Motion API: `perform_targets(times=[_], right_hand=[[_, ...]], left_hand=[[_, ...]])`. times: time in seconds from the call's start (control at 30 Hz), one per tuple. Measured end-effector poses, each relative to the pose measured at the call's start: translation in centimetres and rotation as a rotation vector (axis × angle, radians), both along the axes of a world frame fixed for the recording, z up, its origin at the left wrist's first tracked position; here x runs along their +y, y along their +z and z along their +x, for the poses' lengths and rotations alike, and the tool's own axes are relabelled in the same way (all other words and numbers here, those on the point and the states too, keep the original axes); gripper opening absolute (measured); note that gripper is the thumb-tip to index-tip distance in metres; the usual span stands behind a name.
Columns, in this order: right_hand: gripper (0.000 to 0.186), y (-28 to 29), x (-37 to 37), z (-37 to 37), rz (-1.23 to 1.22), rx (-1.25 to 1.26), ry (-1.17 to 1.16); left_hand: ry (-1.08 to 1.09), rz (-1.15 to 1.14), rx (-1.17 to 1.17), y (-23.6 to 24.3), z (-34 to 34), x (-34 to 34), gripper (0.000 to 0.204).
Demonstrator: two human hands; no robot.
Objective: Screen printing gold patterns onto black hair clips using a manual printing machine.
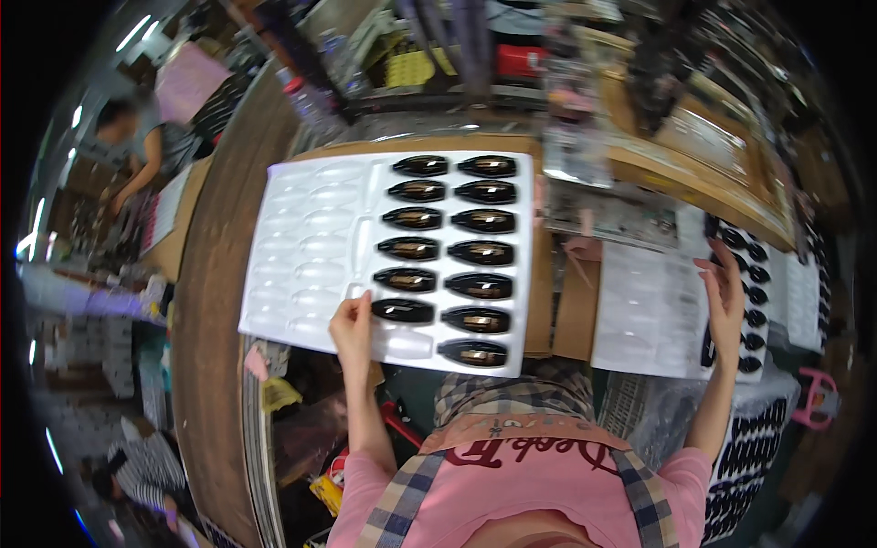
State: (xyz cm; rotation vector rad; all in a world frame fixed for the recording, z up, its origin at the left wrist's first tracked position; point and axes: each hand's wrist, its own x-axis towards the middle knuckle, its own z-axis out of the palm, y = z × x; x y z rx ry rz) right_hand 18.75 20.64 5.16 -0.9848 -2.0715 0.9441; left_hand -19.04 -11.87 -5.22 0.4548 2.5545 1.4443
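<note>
A white moulded plastic tray lies tilted in front of me. Its right half holds two columns of glossy black pointed-oval pieces; the left half shows bare hollows. My left hand is closed in a pinch on the tray, its fingertips beside the left tip of the lowest black piece in the inner column. Whether something sits between those fingers is hidden. Over on the right, my right hand is raised with thumb and fingers apart, above a second white tray with similar black pieces along its right side.
Cardboard lies under and between the trays. A wooden frame stands at the far right, and a long brown table edge runs along my left. More filled trays are stacked lower right, near a pink stool. Two people work at left.
</note>
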Motion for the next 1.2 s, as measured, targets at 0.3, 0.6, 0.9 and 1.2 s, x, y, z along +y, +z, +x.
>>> perform_targets(times=[0.3, 0.6, 0.9, 1.2], right_hand=[[0.031, 1.5, -0.9, 5.6, 0.022, -0.252, -0.266], [0.057, -6.0, -2.3, 10.5, 0.14, -0.926, -0.425], [0.045, -0.9, -2.4, 6.9, -0.122, -0.286, -0.464], [0.071, 1.0, 2.0, -1.2, 0.05, 0.088, 0.182]], left_hand=[[-0.064, 0.211, 0.076, -2.4, -0.3, 0.4, 0.02], [-0.008, 0.231, 0.116, -2.8, 0.1, -0.1, 0.014], [0.093, 0.196, 0.433, 1.8, 1.4, 2.4, 0.018], [-0.852, 0.421, 0.699, 11.2, 2.6, 23.4, 0.015]])
